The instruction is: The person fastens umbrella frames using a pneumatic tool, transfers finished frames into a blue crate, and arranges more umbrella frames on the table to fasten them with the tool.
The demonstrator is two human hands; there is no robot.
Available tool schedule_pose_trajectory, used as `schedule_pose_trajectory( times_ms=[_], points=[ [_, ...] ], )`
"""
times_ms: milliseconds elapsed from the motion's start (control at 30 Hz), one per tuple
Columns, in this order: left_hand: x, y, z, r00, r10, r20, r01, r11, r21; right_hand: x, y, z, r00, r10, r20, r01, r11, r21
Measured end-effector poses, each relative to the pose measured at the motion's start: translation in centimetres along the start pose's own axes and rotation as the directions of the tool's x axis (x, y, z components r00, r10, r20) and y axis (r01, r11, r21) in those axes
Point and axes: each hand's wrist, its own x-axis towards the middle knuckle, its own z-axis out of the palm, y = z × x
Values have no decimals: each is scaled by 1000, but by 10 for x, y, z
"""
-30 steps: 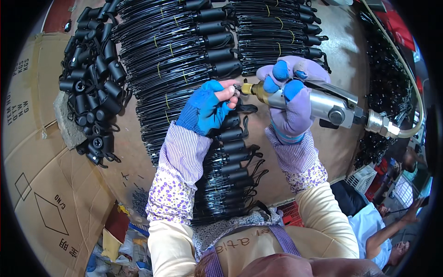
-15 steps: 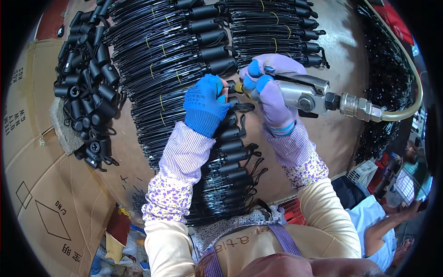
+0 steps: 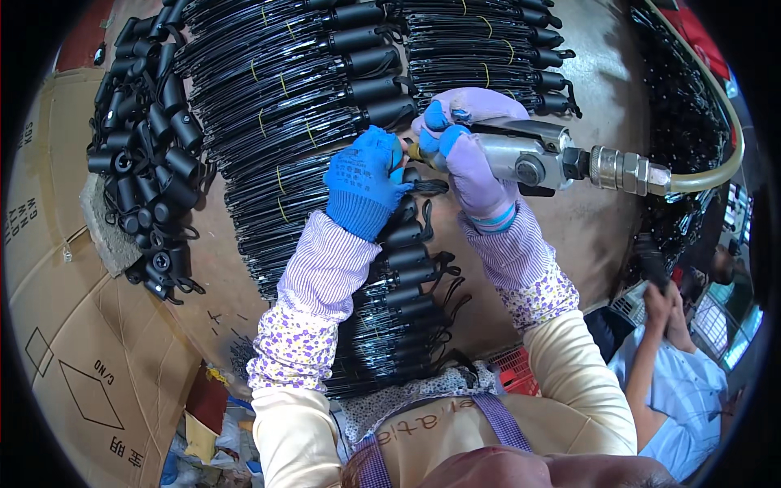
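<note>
My left hand [image 3: 363, 180], in a blue knitted glove, has its fingers pinched together at the tip of an air tool [image 3: 527, 156]. What they pinch is hidden behind the fingertips. My right hand [image 3: 476, 159], in a lilac glove with blue fingertips, is wrapped around the silver tool, whose brass-coloured nose [image 3: 417, 153] points left and meets my left fingers. Under and around my left hand lie rows of black folding umbrella frames [image 3: 272, 122] with thin ribs. Black cylindrical umbrella handles [image 3: 373, 62] with wrist loops sit at their right ends.
Loose black handles [image 3: 172, 122] are heaped at the left beside a cardboard box [image 3: 61, 268]. A second row of tied frames [image 3: 464, 53] lies at the far side. From the tool, an air hose [image 3: 736, 154] curves up the right edge. A seated person [image 3: 671, 382] is at the lower right.
My right hand and the tool have shifted slightly left, and the dark piece seen between its nose and my left fingers is now hidden. The person nearby has brought their hands together.
</note>
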Motion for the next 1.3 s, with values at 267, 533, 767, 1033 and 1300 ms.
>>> schedule_pose_trajectory(
  times_ms=[267, 533, 767, 1033, 1300],
  points=[
    [3, -2, 5, 997, 71, -36, -72, 997, -26, -1, 20, -4, 997, -34, -72, 37, 998, 50],
    [9, 1, -1, 991, 118, -69, -116, 993, 33, 2, 2, -8, 998, -45, 49, 43, 998, 37],
    [9, 7, -7, 999, 12, 33, -12, 1000, 8, -1, 0, -8, 996, 94, -5, -94, 995, -33],
    [5, 1, 0, 995, 0, -98, -11, 994, -113, 9, 11, -10, 987, -124, 98, 126, 992, -14],
    [1, -6, 3, 971, -84, -223, 37, 977, -209, 11, 6, -7, 989, -137, 51, 141, 987, -81]
  ],
)
